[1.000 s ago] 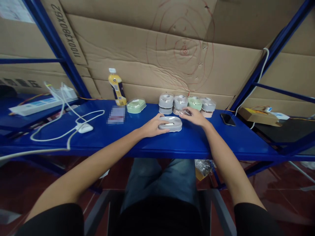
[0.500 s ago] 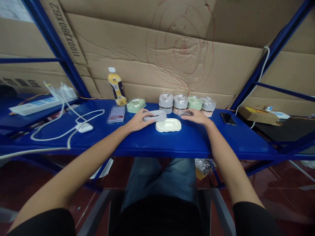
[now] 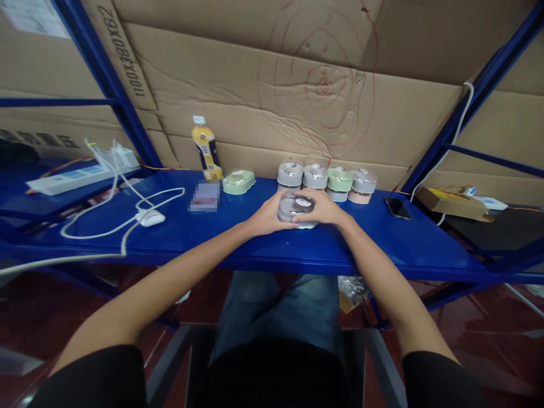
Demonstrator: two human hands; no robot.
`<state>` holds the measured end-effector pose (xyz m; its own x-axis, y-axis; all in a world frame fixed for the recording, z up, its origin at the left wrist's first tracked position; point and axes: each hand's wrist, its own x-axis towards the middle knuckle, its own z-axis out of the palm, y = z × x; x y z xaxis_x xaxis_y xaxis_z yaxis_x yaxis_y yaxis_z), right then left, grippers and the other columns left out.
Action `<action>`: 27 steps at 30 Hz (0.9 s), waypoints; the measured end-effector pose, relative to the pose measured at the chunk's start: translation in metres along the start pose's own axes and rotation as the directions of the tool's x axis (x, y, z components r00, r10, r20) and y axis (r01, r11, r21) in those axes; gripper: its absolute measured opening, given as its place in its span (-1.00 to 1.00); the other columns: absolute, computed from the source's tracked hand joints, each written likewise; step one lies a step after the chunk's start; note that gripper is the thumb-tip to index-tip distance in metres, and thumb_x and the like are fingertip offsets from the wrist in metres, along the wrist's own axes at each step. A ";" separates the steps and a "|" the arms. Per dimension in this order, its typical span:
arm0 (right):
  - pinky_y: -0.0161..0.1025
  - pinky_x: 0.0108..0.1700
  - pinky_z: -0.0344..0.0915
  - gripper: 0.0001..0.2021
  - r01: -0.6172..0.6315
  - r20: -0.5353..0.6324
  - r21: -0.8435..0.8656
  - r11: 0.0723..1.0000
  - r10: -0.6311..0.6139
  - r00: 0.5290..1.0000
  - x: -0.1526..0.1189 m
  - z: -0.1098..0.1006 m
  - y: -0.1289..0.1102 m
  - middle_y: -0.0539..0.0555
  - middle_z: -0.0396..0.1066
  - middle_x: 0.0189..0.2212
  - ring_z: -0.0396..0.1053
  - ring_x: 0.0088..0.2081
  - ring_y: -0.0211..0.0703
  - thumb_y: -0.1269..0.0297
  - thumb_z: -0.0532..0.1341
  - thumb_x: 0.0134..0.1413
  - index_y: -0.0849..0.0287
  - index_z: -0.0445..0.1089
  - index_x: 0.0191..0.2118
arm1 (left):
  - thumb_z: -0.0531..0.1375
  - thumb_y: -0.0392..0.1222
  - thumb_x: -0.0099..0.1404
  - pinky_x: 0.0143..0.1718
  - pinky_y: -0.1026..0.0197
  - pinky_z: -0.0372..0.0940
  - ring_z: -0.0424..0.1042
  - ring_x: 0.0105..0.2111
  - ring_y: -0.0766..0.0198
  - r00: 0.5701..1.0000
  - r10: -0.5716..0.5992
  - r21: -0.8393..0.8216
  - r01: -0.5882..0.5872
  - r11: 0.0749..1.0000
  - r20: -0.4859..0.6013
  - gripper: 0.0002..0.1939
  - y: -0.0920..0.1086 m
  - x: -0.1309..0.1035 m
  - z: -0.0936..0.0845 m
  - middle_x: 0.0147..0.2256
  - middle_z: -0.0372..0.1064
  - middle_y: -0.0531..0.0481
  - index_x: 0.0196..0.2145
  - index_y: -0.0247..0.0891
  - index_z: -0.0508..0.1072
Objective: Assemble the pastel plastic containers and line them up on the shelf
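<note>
Both hands meet at the front middle of the blue table. My left hand (image 3: 267, 219) curls round the left side of a grey oval ring (image 3: 285, 217). My right hand (image 3: 326, 208) grips a clear lid (image 3: 293, 202) with a round white sticker, thumb across its front. The lid sits at the ring, though the fingers hide how the two join. Below them a cream oval base (image 3: 307, 225) shows only its front right edge; whether the ring touches it I cannot tell. Right behind stand lidded grey containers (image 3: 290, 173) and a lidded green one (image 3: 339, 180).
Left of my hands lie a low green container (image 3: 238, 181), a blurred-out flat item (image 3: 204, 196) and a white charger with cable (image 3: 150, 217). A yellow drink bottle (image 3: 206, 148) stands behind. To the right are a phone (image 3: 398, 208) and an open cardboard box (image 3: 453, 203).
My left hand has moved right with the grey ring and my right hand left with the clear lid. They have come together over the cream base, which is now mostly covered.
</note>
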<state>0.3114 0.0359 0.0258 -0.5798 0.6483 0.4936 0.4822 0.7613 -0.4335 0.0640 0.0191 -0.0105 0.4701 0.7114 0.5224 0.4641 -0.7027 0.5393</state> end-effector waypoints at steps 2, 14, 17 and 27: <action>0.18 0.30 0.42 -0.20 0.015 0.009 -0.018 1.000 -0.015 1.000 0.002 0.005 -0.001 0.17 0.59 0.16 0.54 0.18 0.23 -0.17 0.60 -0.15 -0.01 0.58 0.25 | 0.55 0.27 0.08 0.40 -0.35 0.25 0.31 0.40 -0.39 1.000 -0.018 -0.009 0.018 1.000 -0.004 0.19 -0.001 0.001 0.003 0.44 0.24 -0.38 0.48 -0.17 0.12; 0.17 0.24 0.44 -0.21 0.010 0.020 -0.024 1.000 -0.010 1.000 0.009 0.017 0.012 0.18 0.60 0.12 0.56 0.11 0.21 -0.16 0.57 -0.07 0.01 0.55 0.29 | 0.56 0.24 0.03 0.40 -0.33 0.25 0.39 0.34 -0.32 1.000 0.024 0.012 -0.024 1.000 0.010 0.10 -0.018 0.008 -0.001 0.37 0.36 -0.35 0.39 -0.20 0.28; 0.17 0.24 0.44 -0.20 0.000 0.013 -0.030 1.000 0.000 1.000 0.010 0.020 0.015 0.19 0.59 0.10 0.55 0.11 0.19 -0.16 0.56 -0.05 0.03 0.54 0.30 | 0.55 0.25 0.03 0.40 -0.33 0.25 0.39 0.34 -0.31 1.000 0.019 0.011 -0.020 1.000 0.012 0.09 -0.021 0.009 -0.002 0.36 0.36 -0.34 0.39 -0.20 0.29; 0.25 0.32 0.37 -0.11 -0.064 -0.056 -0.031 0.997 0.062 0.997 0.010 0.033 0.009 0.23 0.54 0.16 0.48 0.22 0.30 -0.26 0.60 -0.15 0.03 0.53 0.29 | 0.52 0.28 0.06 0.39 -0.34 0.26 0.36 0.36 -0.35 0.999 -0.004 0.056 0.001 0.998 0.053 0.09 -0.028 0.000 -0.017 0.38 0.33 -0.40 0.40 -0.23 0.28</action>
<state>0.2883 0.0488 0.0018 -0.5110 0.6938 0.5074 0.5385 0.7185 -0.4402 0.0381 0.0391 -0.0138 0.5072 0.7125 0.4849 0.5057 -0.7016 0.5019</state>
